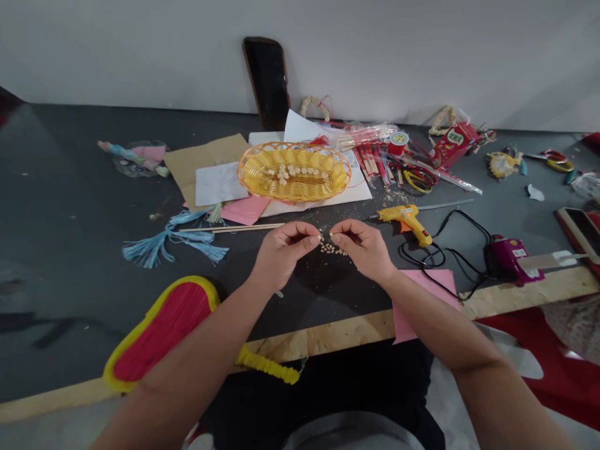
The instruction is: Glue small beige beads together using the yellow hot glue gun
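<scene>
My left hand [291, 249] is closed in a pinch on a tiny pale piece [320, 237], its exact kind too small to tell. Across a narrow gap, my right hand [363, 245] pinches a similar small pale piece [331, 235] between thumb and forefinger. Just below the fingertips, a loose scatter of small beige pieces [334, 249] lies on the dark table [309, 300]. Beyond both hands stands a yellow woven basket [294, 194] with several pale clustered pieces [293, 172] in it.
A yellow glue gun [407, 219] with a black cord lies right of my hands. Thin sticks [234, 229] and a blue tassel [171, 240] lie left. A red and yellow fan-shaped item [164, 331] is near my left forearm. Scissors [419, 180] and a thread spool [398, 144] sit behind.
</scene>
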Demonstrator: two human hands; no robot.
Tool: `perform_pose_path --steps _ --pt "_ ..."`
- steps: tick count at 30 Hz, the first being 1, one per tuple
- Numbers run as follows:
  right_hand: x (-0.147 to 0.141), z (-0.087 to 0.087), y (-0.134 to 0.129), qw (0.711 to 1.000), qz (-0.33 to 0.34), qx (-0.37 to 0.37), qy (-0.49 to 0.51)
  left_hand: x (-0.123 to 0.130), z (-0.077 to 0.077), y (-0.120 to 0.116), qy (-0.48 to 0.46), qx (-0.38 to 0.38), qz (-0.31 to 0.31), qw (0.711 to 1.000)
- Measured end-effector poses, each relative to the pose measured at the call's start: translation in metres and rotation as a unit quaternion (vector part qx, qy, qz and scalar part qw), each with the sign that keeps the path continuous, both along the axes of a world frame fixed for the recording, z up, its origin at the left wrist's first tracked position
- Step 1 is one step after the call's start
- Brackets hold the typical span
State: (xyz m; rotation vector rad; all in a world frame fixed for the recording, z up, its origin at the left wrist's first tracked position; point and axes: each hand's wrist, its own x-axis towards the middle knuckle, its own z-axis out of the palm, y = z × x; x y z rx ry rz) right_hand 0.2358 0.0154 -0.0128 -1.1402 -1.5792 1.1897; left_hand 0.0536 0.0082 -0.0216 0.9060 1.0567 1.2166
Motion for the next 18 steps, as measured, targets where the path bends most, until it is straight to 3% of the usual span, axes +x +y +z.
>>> perform_pose_path --steps 4,18 --pt "-0.0041 -0.0038 -0.0042 0.999 0.001 -0.010 0.047 0.0002 -0.0032 -0.0012 0.033 0.002 -0.008 0.999" --pt "-0.0064 -0.0061 -0.0100 0.999 -0.005 0.047 0.023 0.0018 -0.0032 -0.0036 0.068 0.023 -0.021 0.997"
